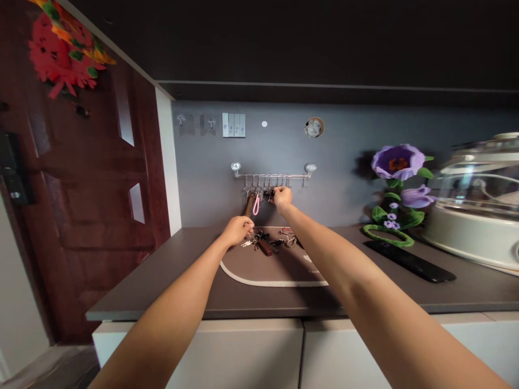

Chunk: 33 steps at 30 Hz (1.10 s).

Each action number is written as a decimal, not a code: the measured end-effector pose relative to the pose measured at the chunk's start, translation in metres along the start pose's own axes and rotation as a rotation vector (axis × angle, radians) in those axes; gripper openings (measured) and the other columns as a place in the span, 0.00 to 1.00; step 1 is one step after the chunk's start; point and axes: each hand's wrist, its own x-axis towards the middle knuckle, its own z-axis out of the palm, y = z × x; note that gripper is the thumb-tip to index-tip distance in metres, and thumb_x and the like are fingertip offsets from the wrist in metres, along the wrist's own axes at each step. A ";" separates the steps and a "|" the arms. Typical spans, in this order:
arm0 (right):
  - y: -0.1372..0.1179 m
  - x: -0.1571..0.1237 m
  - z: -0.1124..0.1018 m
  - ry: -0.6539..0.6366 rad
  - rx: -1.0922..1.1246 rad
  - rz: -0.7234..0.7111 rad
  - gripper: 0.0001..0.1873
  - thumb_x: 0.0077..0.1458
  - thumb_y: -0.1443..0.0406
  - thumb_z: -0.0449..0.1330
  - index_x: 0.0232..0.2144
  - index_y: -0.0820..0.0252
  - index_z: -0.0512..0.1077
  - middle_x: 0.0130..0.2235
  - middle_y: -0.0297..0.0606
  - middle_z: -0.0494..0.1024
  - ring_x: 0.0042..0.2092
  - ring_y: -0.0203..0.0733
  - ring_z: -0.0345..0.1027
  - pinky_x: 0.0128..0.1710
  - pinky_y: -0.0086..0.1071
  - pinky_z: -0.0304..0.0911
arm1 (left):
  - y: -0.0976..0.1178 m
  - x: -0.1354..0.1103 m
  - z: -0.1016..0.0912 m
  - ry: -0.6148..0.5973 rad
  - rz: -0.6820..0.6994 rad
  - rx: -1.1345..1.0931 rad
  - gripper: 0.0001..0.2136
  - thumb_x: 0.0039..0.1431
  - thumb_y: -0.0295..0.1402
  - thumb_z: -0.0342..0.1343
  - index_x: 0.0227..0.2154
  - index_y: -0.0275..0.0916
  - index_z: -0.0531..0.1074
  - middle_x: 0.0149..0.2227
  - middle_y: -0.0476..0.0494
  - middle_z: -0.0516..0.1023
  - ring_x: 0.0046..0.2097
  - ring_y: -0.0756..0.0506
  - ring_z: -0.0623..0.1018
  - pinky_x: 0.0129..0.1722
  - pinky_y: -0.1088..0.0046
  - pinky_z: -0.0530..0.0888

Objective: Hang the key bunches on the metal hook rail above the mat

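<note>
Two bare forearms stretch from the near edge over a dark counter (154, 281) toward a grey back wall. At the far end of one, the right hand (283, 198) is raised to a metal rail (275, 176) with a row of hooks; its fingers are drawn together on a small dark item (272, 193), seemingly pinched at the tips. Lower and to the left, the left hand (240, 230) is loosely curled, its fingers narrow, just beside the loose keys (247, 243); whether it grips anything, I cannot tell.

Those keys lie in a jumble on the far part of a brown mat (259, 282) with a pale rim, among them a reddish-brown fob (265, 247). A pink loop (256, 205) hangs from the rail, left of the raised hand.

Keys like these should be light, stiff and hardy, smooth enough to slide and swivel on their rings; the pink loop looks soft and limp. The ring seems the surest hold, pinched between thumb and forefinger, while the fob offers a broader grip for lifting a bunch.
</note>
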 end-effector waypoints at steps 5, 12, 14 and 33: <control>-0.007 -0.007 -0.003 0.019 0.104 0.173 0.08 0.53 0.66 0.49 0.29 0.62 0.66 0.29 0.37 0.71 0.24 0.30 0.63 0.24 0.25 0.65 | -0.001 0.000 0.000 0.005 -0.027 -0.025 0.05 0.52 0.25 0.48 0.25 0.34 0.68 0.25 0.46 0.75 0.26 0.52 0.75 0.29 0.77 0.72; 0.004 -0.004 -0.005 -0.045 -0.005 0.057 0.10 0.51 0.67 0.48 0.32 0.63 0.68 0.28 0.35 0.73 0.30 0.32 0.66 0.35 0.28 0.64 | 0.000 0.000 -0.003 0.021 -0.016 -0.031 0.05 0.52 0.26 0.49 0.25 0.34 0.69 0.25 0.46 0.75 0.26 0.52 0.75 0.29 0.77 0.71; 0.002 -0.009 -0.010 -0.044 0.005 0.073 0.10 0.50 0.67 0.50 0.33 0.63 0.68 0.31 0.37 0.74 0.33 0.33 0.67 0.38 0.30 0.63 | 0.002 0.000 -0.004 0.019 -0.014 -0.029 0.05 0.52 0.27 0.48 0.26 0.34 0.69 0.25 0.46 0.75 0.27 0.52 0.75 0.29 0.77 0.71; 0.011 -0.108 -0.050 -0.345 0.111 0.042 0.15 0.49 0.65 0.53 0.42 0.59 0.65 0.41 0.39 0.71 0.41 0.36 0.64 0.44 0.35 0.60 | 0.008 -0.006 -0.012 -0.054 0.095 0.197 0.09 0.50 0.31 0.51 0.33 0.34 0.73 0.33 0.44 0.77 0.32 0.49 0.74 0.36 0.74 0.69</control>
